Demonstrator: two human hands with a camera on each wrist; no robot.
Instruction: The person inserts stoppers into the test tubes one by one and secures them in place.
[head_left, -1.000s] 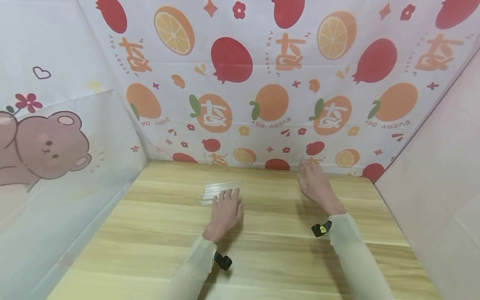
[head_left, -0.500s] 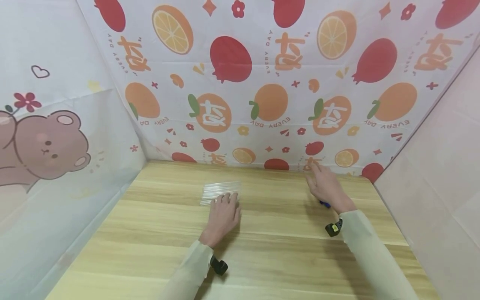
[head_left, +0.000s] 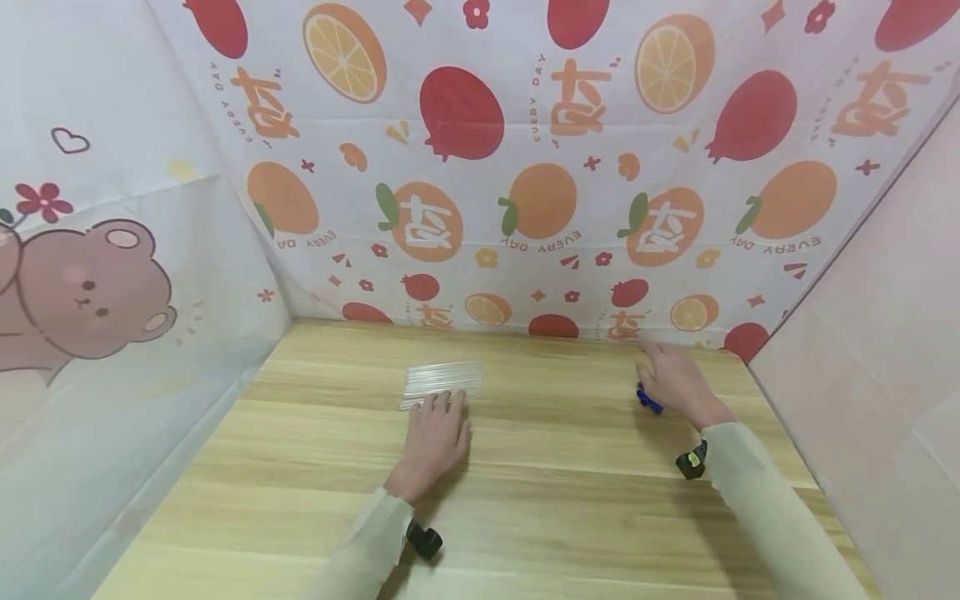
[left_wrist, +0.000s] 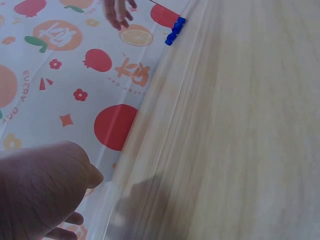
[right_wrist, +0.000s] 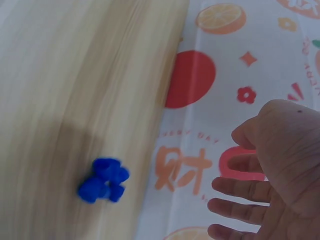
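A row of thin clear tubes (head_left: pixel 442 379) lies side by side on the wooden table. My left hand (head_left: pixel 435 437) is at their near edge, palm down, its fingertips overlapping the closest tubes in the head view. In the left wrist view that hand (left_wrist: pixel 45 187) covers most of the tubes. Further right lies a small cluster of knobbly blue plastic pieces (head_left: pixel 648 400), also visible in the right wrist view as rounded blue lumps (right_wrist: pixel 103 181). My right hand (head_left: pixel 677 383) hovers just beside and past the cluster, fingers loosely extended, holding nothing.
The wooden table (head_left: pixel 525 500) meets a fruit-print cloth wall (head_left: pixel 480 208) at its back edge, close beyond the right hand. A cloth with a bear print (head_left: pixel 97 287) hangs at the left, and a pale wall (head_left: pixel 885 350) bounds the right.
My right hand has moved to the right, and the blue pieces beneath it have come into sight. My left hand has drawn slightly back and left; the tubes lie where they were.
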